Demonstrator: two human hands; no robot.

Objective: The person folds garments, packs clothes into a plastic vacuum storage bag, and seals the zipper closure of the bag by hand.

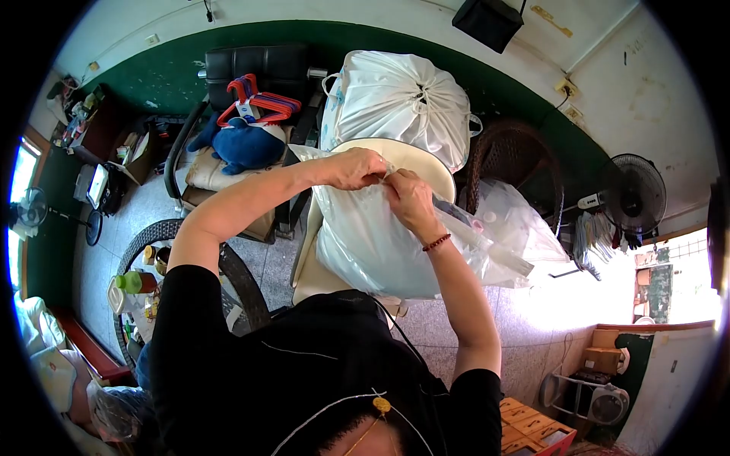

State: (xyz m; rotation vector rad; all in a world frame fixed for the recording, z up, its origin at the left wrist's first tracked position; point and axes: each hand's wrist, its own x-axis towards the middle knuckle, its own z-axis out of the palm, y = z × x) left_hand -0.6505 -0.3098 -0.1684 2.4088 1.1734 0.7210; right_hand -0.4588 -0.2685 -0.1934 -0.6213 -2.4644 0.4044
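Note:
A large white, translucent plastic bag, full and bulging, rests on a cream chair. Its top edge is gathered between my two hands, which nearly touch each other. My left hand comes in from the left with its fingers closed on the bag's edge. From the right, my right hand, with a red bead bracelet at the wrist, pinches the bag close by. Loose plastic spreads out to the right of the bag.
Behind the chair stands a big white drawstring bag. A blue plush toy and red hangers lie on a seat at the left. A wicker chair and a fan stand at the right.

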